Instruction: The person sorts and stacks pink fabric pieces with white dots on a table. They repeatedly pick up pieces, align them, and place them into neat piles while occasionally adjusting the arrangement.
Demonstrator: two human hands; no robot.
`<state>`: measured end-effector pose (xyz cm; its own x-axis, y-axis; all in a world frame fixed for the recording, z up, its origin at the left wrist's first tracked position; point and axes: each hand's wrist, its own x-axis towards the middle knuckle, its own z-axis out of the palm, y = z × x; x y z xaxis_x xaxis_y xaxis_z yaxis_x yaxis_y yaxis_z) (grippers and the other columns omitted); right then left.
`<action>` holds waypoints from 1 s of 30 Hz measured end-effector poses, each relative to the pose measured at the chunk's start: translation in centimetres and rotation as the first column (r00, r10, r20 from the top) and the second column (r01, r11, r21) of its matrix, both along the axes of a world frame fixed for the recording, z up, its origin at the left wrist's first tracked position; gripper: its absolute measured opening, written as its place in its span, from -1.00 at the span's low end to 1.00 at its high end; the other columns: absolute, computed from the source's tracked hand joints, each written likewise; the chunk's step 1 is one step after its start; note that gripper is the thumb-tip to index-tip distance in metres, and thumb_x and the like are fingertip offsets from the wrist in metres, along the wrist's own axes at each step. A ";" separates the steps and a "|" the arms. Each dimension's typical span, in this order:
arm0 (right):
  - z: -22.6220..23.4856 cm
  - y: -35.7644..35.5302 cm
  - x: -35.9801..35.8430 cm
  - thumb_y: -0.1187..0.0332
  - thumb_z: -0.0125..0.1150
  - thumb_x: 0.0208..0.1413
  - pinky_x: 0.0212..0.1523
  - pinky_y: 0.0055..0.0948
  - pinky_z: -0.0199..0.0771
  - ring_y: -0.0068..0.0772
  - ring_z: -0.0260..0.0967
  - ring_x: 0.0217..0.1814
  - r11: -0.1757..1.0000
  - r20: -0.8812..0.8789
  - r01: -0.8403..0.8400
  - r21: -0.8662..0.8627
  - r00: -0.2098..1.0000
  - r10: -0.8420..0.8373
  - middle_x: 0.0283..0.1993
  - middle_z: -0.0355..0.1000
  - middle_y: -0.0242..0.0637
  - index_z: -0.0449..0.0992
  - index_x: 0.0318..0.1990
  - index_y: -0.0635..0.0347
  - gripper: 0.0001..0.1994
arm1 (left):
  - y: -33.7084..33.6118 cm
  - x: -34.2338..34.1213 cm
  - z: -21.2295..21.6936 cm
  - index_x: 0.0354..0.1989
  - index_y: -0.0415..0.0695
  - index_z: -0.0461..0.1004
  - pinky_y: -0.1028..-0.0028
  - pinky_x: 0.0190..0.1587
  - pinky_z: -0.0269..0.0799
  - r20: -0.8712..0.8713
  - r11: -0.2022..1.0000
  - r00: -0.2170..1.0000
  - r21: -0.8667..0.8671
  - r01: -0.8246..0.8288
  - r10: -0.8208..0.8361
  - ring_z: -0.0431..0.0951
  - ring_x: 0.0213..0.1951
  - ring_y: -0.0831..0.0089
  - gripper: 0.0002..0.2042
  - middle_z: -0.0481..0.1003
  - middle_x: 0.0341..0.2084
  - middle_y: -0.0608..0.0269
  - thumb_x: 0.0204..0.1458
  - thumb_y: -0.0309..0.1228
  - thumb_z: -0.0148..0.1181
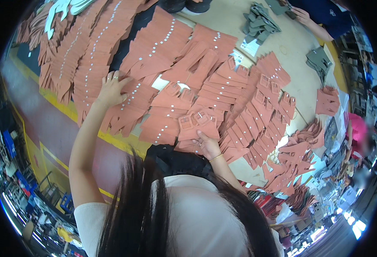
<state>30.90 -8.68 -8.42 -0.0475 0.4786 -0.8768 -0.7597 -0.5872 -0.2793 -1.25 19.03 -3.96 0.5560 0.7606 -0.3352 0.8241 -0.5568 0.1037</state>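
My right hand (pixel 209 146) grips the lower edge of a rust-coloured fabric piece (pixel 198 123), thumb on top, fingers partly hidden under it. The piece has two square, frame-like shapes along its upper edge. On the left, my left hand (pixel 112 89) rests with fingers apart on overlapping rust-coloured fabric panels (pixel 138 103), which carry small white stickers. Between the hands lies another rust piece with square frames (pixel 172 95). Fanned rows of similar framed pieces (pixel 257 113) spread to the right of my right hand.
Tall fanned rust stacks (pixel 83 55) cover the far left of the table (pixel 302 43). Dark green fabric bundles (pixel 259 23) lie at the far right, near a co-worker's hand (pixel 300 16). A black bag-like item (pixel 178 160) sits at the near table edge. Yellow lines mark the floor (pixel 56 128).
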 end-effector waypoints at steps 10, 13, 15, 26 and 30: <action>-0.4 -0.3 0.0 0.35 0.21 0.14 -0.21 -0.43 0.52 -0.43 0.45 -0.10 1.000 -0.028 -0.004 0.011 1.000 0.004 -0.04 0.46 -0.34 0.41 0.04 0.16 -0.68 | 1.3 6.2 1.0 -0.14 -0.10 0.47 0.18 0.03 0.21 0.358 0.999 0.933 0.027 0.044 -0.050 0.29 -0.05 0.08 -0.65 0.34 -0.17 0.07 -0.19 -0.38 0.21; -0.3 -0.2 0.2 0.35 0.17 0.17 -0.14 -0.42 0.50 -0.42 0.44 -0.06 0.999 -0.030 -0.028 -0.041 0.999 0.027 -0.05 0.47 -0.33 0.41 0.04 0.15 -0.70 | 2.5 10.9 0.3 -0.20 -0.15 0.49 0.18 0.02 0.24 0.509 0.992 0.852 0.044 0.115 -0.121 0.34 -0.11 0.07 -0.73 0.36 -0.21 0.07 -0.14 -0.44 0.13; -0.4 -0.2 0.2 0.35 0.15 0.18 -0.12 -0.41 0.49 -0.43 0.43 -0.07 0.999 -0.044 -0.013 -0.032 0.999 0.012 -0.05 0.47 -0.33 0.41 0.04 0.15 -0.72 | 3.4 14.3 -0.1 -0.20 -0.16 0.50 0.20 0.01 0.25 0.534 0.991 0.840 -0.036 0.129 -0.090 0.36 -0.12 0.10 -0.73 0.37 -0.22 0.08 -0.13 -0.45 0.11; 0.1 0.6 0.9 0.34 0.20 0.16 -0.15 -0.46 0.51 -0.43 0.43 -0.06 0.995 -0.066 -0.072 -0.073 0.995 0.068 0.00 0.43 -0.32 0.38 0.07 0.20 -0.66 | 10.5 27.3 -4.1 -0.16 -0.11 0.50 0.22 0.04 0.24 0.558 0.981 0.807 0.104 0.164 -0.194 0.33 -0.04 0.16 -0.73 0.37 -0.18 0.15 -0.08 -0.47 0.04; 0.6 0.9 1.2 0.31 0.22 0.14 -0.18 -0.49 0.52 -0.45 0.45 -0.12 0.989 -0.071 -0.106 -0.102 0.993 0.099 -0.06 0.46 -0.31 0.41 0.03 0.20 -0.67 | 11.6 28.1 -5.2 -0.14 -0.10 0.49 0.19 0.04 0.24 0.496 0.978 0.842 0.100 0.185 -0.210 0.32 -0.03 0.11 -0.71 0.36 -0.17 0.14 -0.09 -0.48 0.04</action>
